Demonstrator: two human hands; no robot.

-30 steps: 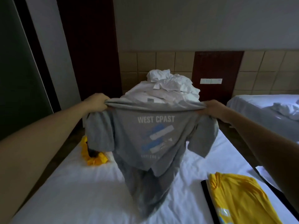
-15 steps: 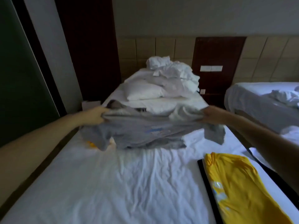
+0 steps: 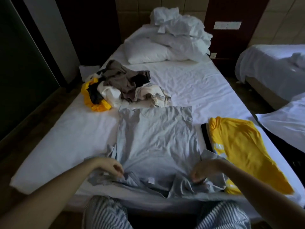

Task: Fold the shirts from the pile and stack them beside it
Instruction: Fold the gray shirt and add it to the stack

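Head view: a grey shirt [image 3: 156, 138] lies spread on the white bed [image 3: 198, 83] directly in front of the person. Its collar end is nearest them and its hem points away, the far edge just short of the pile [image 3: 125, 83] of crumpled brown, cream, black and yellow garments. Laying it flat, plain side up, probably serves the fold: the body gives a smooth rectangle to turn the sides onto. The left hand [image 3: 110, 167] pinches the fabric at 1 shoulder with curled fingers, and the right hand [image 3: 203, 171] pinches the other shoulder likewise. Gripping both shoulders would let the person pull the cloth taut and square it. The shirt is pale grey, thin and soft, with fine creases across the body. A small white label shows at the neck, and both short sleeves are bunched beside the hands, not laid out. To the right, touching 1 sleeve, a yellow shirt [image 3: 239, 146] lies flattened, apparently the start of the stack.
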